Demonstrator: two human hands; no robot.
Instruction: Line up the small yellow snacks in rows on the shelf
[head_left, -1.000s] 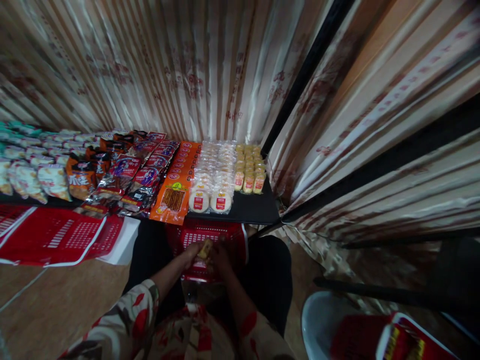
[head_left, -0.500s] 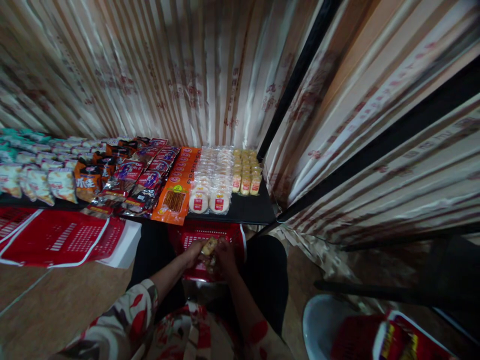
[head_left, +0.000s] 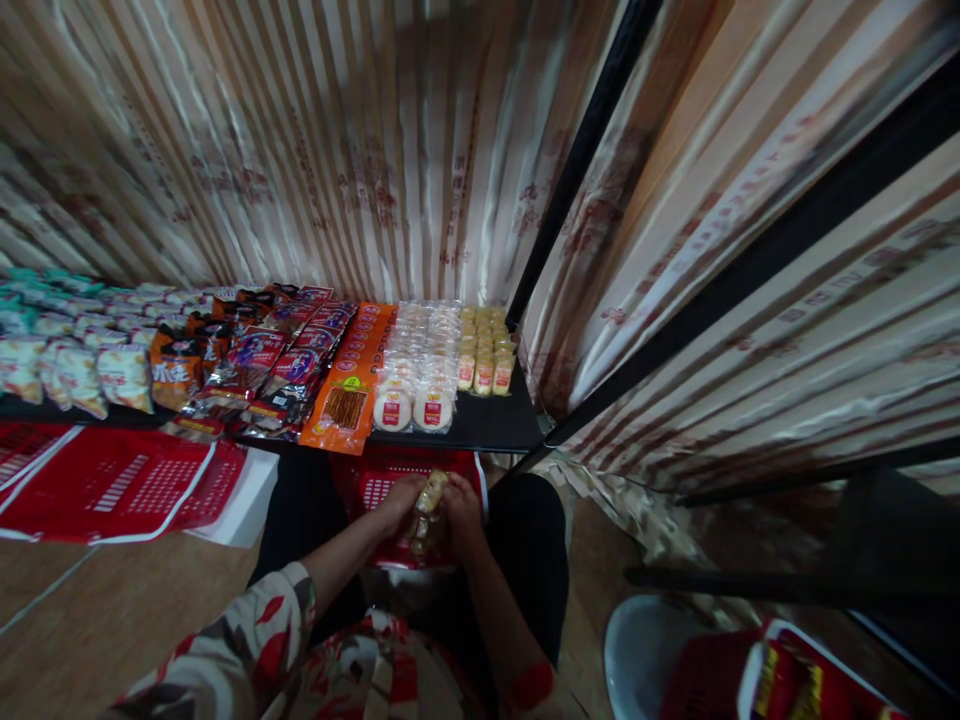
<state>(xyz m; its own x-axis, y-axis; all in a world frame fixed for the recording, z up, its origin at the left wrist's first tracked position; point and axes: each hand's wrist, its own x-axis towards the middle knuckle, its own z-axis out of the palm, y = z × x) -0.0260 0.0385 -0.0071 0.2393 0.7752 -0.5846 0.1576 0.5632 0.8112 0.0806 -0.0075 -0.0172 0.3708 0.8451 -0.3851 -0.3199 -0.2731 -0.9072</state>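
My left hand [head_left: 402,500] and my right hand [head_left: 462,508] meet above a red basket [head_left: 373,488] between my knees. Both are closed on small yellow wrapped snack packs [head_left: 430,495], which hang in a short bunch between them. Fine detail of the fingers is lost in the dim light. At the right end of the black shelf [head_left: 499,428] stand rows of similar yellow wrapped snacks [head_left: 484,365]. Beside those lie round white crackers [head_left: 412,405] in clear wrapping.
Left along the shelf are orange packets [head_left: 341,405], dark red packets [head_left: 289,370] and white snack bags [head_left: 124,370]. Red baskets [head_left: 112,480] sit below on the left. A black pole [head_left: 577,170] rises before striped curtains. A pale basin [head_left: 637,650] stands lower right.
The snack packs have tilted more upright between my hands, and more of the bunch shows. Both hands stay over the basket. The view has shifted slightly.
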